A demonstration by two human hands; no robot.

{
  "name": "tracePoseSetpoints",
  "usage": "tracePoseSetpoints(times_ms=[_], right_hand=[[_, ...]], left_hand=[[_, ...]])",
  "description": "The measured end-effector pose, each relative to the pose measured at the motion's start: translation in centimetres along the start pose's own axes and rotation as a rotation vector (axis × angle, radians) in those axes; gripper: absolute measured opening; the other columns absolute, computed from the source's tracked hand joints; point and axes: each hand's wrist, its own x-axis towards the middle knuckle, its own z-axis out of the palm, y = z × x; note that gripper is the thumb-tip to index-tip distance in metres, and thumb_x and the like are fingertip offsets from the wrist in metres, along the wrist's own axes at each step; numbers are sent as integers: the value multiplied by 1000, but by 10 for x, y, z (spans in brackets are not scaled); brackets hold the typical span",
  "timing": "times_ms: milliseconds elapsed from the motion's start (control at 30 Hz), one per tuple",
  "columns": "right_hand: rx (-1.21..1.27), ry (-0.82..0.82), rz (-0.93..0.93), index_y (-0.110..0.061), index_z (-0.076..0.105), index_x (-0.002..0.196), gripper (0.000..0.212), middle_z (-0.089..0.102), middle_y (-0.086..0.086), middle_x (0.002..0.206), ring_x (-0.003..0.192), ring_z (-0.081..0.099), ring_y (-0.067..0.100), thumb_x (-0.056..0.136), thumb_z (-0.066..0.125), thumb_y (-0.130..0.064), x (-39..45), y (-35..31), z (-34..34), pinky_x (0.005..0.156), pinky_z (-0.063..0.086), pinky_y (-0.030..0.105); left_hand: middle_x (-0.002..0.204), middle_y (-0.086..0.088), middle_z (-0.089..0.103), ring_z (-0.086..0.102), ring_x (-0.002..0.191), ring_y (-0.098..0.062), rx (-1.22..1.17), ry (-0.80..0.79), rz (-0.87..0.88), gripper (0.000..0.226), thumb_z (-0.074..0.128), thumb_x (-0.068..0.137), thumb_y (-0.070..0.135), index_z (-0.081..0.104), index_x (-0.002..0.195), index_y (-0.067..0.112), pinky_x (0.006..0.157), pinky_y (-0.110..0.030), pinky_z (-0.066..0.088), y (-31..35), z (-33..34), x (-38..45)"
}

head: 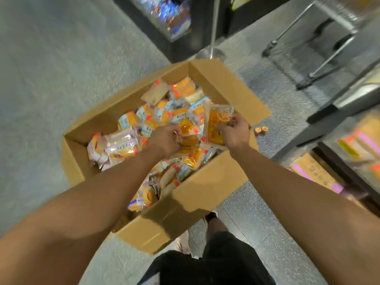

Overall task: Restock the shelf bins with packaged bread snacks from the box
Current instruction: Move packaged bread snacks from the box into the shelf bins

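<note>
An open cardboard box stands on the floor, full of several packaged bread snacks in clear, orange, blue and purple wrappers. My right hand pinches an orange bread packet and holds it upright above the box's right side. My left hand reaches into the middle of the box, fingers curled around another orange packet that lies among the others.
Shelf bins with packaged goods run along the right edge. Two small orange items lie on the floor by the box. A metal step frame stands at the top right, a dark display at the top middle. My foot is near the box.
</note>
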Motion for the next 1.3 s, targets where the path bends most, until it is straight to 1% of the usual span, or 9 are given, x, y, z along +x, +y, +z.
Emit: tracePoseSetpoints(times_ms=[100,200,333,467,700,900,1033,1167,1300], right_hand=[[59,115,-54,-26,62,95,38,73,1,90,85,71,25,60,77,-25,-34,-19,-53,74,60,51],[118,251,-85,-28,57,93,29,69,2,93,86,69,24,74,76,-16,-68,-36,-119,76,60,50],[199,441,-121,-28,55,93,26,68,0,97,90,68,23,79,74,-16,-100,-43,-222,78,60,47],[237,646,-171,-27,54,84,26,70,0,92,85,68,22,72,75,-17,-132,-31,-332,79,58,46],[228,895,-155,-22,58,91,23,63,-8,83,84,65,19,77,76,-16,-181,32,-539,71,51,32],[50,994,-144,-22,60,99,23,64,-9,87,77,60,8,82,71,-11,-205,74,-675,65,47,24],[-58,1031,-163,-23,61,109,29,67,-7,100,95,65,15,84,70,-11,-188,83,-737,85,58,37],[-273,1099,-171,-21,62,107,24,69,-3,99,92,63,18,86,67,-11,-154,81,-786,78,53,34],[-501,1147,-193,-24,60,112,26,68,-3,105,96,61,20,89,66,-14,-107,75,-830,83,52,40]], left_hand=[[111,2,66,64,99,-18,-18,-29,61,43,89,65,17,69,100,32,85,-32,55,51,-13,-19],[116,4,67,64,102,-15,-14,-68,155,46,93,62,20,72,100,33,81,-27,54,114,-14,-35],[98,2,68,64,90,-20,7,-78,321,44,92,61,24,67,96,31,74,-29,52,218,2,-62],[69,9,54,50,61,-8,-5,-52,524,46,89,63,23,60,98,30,51,-22,35,330,45,-101],[81,1,65,62,79,-21,2,-117,794,38,89,61,17,66,90,25,62,-26,36,516,172,-173],[78,7,63,61,84,-18,-5,-134,863,35,92,60,24,62,78,30,67,-28,41,633,264,-216],[81,11,59,56,90,-16,-1,-79,885,36,92,63,25,62,80,33,77,-31,48,696,300,-222],[76,17,55,56,85,-15,-15,-14,923,33,88,70,30,59,84,35,59,-26,38,753,328,-204],[84,9,64,58,85,-17,-42,16,975,30,85,74,32,59,88,33,63,-28,38,809,356,-166]])
